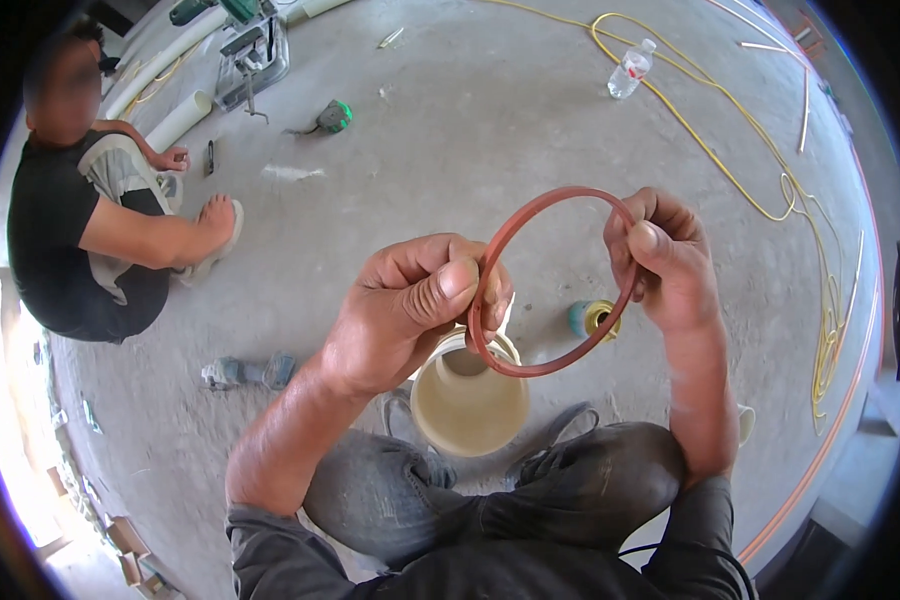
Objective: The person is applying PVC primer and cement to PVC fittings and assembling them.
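Observation:
A reddish-brown rubber sealing ring (538, 371) is held up between my two hands, above the floor. My left hand (410, 300) pinches its left side between thumb and fingers. On its upper right side, my right hand (665, 250) grips it the same way. Below the ring, between my knees, stands a wide cream-coloured plastic pipe piece (470, 410) with its open end up; my left hand hides part of its upper rim. Just beyond, partly seen through the ring, is a small open tin (595, 318) with a yellow top.
Another person (90, 210) squats at the left. An angle grinder (248, 372) lies left of my forearm. Farther off are a green tape measure (335, 116), a cutting saw (255, 50), white pipes (178, 122), a water bottle (631, 70) and a yellow hose (710, 150).

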